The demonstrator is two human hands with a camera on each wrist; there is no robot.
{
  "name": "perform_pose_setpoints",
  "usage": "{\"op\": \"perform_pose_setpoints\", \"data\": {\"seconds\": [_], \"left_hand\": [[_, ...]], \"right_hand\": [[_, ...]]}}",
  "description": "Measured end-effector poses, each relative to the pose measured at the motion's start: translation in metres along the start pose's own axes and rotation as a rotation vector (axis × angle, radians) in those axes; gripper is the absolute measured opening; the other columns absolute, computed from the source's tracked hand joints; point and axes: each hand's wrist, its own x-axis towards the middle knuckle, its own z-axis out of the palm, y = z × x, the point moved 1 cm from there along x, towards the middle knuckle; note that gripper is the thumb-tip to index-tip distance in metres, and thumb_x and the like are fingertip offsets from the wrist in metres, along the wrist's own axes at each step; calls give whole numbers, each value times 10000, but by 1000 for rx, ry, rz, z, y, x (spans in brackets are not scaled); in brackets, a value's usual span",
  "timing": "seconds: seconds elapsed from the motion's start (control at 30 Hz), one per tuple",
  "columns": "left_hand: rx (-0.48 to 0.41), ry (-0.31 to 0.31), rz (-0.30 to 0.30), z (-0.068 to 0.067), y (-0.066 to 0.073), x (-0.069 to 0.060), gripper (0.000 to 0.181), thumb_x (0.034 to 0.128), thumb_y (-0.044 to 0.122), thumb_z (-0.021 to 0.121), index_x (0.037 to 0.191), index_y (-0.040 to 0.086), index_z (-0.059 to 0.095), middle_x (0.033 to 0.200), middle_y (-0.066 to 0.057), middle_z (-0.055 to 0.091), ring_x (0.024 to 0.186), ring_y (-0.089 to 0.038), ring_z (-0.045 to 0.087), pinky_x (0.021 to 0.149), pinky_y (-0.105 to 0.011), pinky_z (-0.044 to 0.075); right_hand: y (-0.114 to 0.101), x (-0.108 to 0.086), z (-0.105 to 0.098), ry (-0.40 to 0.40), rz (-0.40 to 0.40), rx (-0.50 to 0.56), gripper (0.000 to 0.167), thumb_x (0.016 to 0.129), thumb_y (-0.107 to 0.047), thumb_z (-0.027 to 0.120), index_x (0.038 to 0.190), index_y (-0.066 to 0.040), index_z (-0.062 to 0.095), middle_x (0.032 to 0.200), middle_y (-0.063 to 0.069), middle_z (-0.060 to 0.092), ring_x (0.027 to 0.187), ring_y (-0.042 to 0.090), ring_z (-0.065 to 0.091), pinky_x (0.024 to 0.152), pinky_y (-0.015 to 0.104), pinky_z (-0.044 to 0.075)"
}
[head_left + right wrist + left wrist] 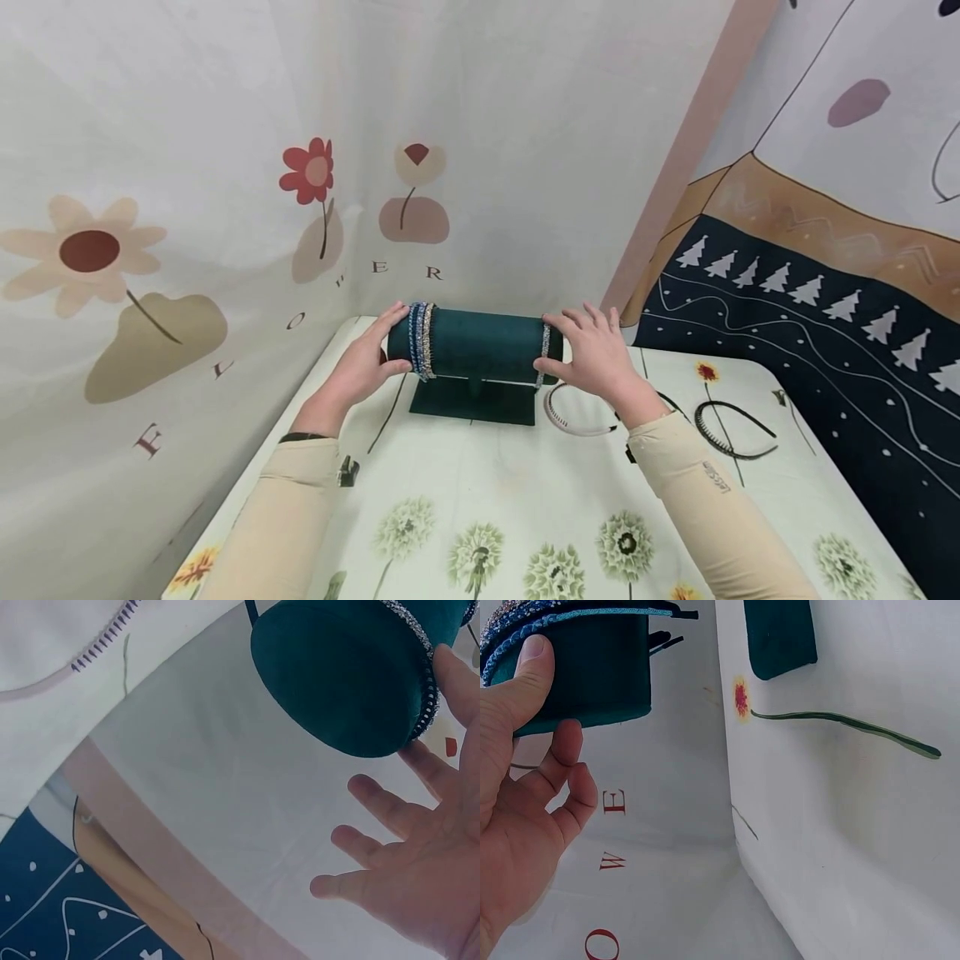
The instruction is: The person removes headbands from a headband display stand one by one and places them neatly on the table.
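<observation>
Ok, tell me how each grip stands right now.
Left grip: closed, holding the left end of the teal roll.
Right grip: closed on the silver headband at the roll's right end.

The teal roll (487, 343) looks wrapped in velvet-like cloth, matt and smooth, and its base (476, 402) has the same dull, soft finish. The blue headbands (414, 342) look rough and beaded, with a glittering, braided texture; the silver headband (544, 354) is grainy and sparkling. The pale headband (585, 432) and the black headband (731, 454) look like smooth plastic with toothed inner edges. The counter (517, 483) wears a smooth printed covering with a faint sheen. The white hanging (525, 167) appears to be matt, softly creased cloth, the navy hanging (787, 333) flat, printed fabric, and the beige sleeves (285, 517) thin, matt, close-fitting cloth
</observation>
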Motion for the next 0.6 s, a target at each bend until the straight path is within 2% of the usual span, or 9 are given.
{"op": "perform_pose_setpoints", "data": {"seconds": [0.2, 0.33, 0.4, 0.53, 0.57, 0.6], "left_hand": [[-5, -1, -3, 1, -1, 1, 977, 987, 166, 784, 1730, 316, 168, 1830, 32, 97, 1658, -392, 209, 1292, -640, 271], [-2, -3, 2, 1, -1, 1, 975, 988, 166, 782, 1731, 307, 168, 1830, 34, 93, 1657, -389, 213, 1293, -634, 274], [-3, -1, 5, 1, -1, 1, 968, 988, 160, 782, 1731, 289, 175, 1830, 29, 95, 1657, -389, 212, 1294, -632, 274], [-6, 5, 10, 0, -1, 1, 963, 985, 149, 783, 1731, 270, 186, 1830, 13, 103, 1654, -393, 219, 1291, -631, 280], [-8, 6, 9, 0, 0, 0, 964, 985, 146, 783, 1731, 274, 185, 1830, 10, 104, 1648, -394, 235, 1287, -629, 290], [-8, 6, 8, 0, 0, 0, 965, 985, 144, 782, 1731, 279, 184, 1830, 9, 104, 1613, -397, 313, 1274, -621, 322]], "right_hand": [[2, -1, 1, -13, 8, 18, 821, 923, -591, 781, 1602, -220, 505, 1663, 189, 466, 1606, 487, 271, 1276, 770, 94], [8, 0, 4, -34, -17, 66, 900, 887, -564, 833, 1624, -208, 460, 1686, 186, 431, 1604, 485, 270, 1276, 760, 139], [14, 1, 8, -55, -44, 130, 981, 842, -529, 889, 1637, -195, 420, 1714, 179, 383, 1611, 472, 251, 1275, 744, 188], [28, 7, 19, -121, -68, 345, 1126, 752, -414, 988, 1641, -196, 332, 1763, 156, 255, 1609, 434, 212, 1236, 747, 288], [31, 9, 21, -137, -64, 400, 1152, 735, -392, 1003, 1636, -203, 312, 1761, 154, 241, 1600, 430, 216, 1226, 751, 301], [34, 11, 23, -153, -58, 453, 1170, 722, -367, 1015, 1630, -209, 294, 1756, 158, 231, 1589, 434, 226, 1217, 759, 308]]}}
